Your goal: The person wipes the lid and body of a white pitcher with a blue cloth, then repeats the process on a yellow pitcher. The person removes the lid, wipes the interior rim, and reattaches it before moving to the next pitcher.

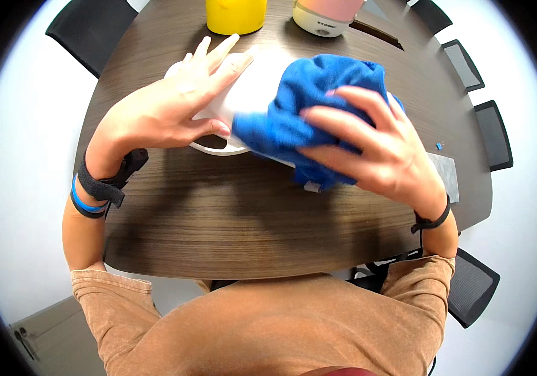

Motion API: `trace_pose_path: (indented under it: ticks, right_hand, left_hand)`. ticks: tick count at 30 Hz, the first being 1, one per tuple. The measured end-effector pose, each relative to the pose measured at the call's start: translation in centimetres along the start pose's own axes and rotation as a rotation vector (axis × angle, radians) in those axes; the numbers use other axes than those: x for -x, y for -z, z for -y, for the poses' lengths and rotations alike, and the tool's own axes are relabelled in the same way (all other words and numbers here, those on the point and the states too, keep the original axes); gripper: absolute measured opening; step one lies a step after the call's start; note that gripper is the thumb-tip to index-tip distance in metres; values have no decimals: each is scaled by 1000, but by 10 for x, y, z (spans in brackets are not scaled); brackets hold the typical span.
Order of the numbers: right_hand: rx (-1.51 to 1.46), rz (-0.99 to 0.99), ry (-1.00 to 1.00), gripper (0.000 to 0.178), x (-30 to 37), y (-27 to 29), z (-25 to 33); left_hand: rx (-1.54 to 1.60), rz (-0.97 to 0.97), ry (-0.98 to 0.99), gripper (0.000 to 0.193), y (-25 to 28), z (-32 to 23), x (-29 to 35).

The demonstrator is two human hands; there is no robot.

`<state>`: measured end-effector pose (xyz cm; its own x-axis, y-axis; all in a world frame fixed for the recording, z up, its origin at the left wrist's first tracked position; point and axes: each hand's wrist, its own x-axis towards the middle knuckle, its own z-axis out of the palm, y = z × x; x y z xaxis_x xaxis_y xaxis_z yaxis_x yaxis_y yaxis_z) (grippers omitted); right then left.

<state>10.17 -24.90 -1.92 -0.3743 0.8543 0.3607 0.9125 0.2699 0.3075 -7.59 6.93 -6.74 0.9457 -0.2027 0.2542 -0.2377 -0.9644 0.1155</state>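
Note:
A smooth white board-like item (253, 88) with a handle opening at its near left edge is in front of me on the table. My left hand (181, 103) rests against its left side, fingers stretched out and thumb apart near the handle. Bunched in my right hand (381, 147) is a blue cloth (325, 75), its fingers curled over the top. The cloth covers the right part of the white item, so its full shape is hidden. Part of the cloth is blurred, and a small white tag pokes out at its lower edge.
Beyond my hands stand a yellow container (236, 15) and a pink-and-white appliance (322, 22) on the dark wooden table (218, 219). A grey flat piece (445, 177) lies past my right wrist, near a tiny blue bit (439, 146). Black chairs (493, 135) surround the table.

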Motion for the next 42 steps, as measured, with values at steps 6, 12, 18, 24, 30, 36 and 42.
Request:
trace_pose_path:
  ticks: [6, 12, 18, 24, 30, 36, 42]
  right_hand:
    - [129, 197, -1, 30, 14, -20, 41]
    - [-184, 435, -145, 65, 29, -33, 35]
    - [-325, 500, -257, 86, 37, -54, 15]
    - [-357, 483, -386, 69, 70, -82, -54]
    - [-776, 445, -495, 39, 64, -92, -114]
    - [-771, 159, -568, 47, 63, -119, -132]
    - [-1088, -161, -688, 43, 29, -77, -124]
  left_hand:
    - [54, -90, -13, 93, -9, -6, -3]
    - [-104, -102, 18, 125, -12, -26, 3]
    - [141, -118, 41, 119, -12, -2, 7]
    - [147, -124, -16, 119, -11, -1, 11]
    - [164, -81, -65, 125, -6, -3, 16]
    - [165, -56, -60, 134, -7, -9, 24]
    - [85, 7, -53, 130, -7, -14, 27]
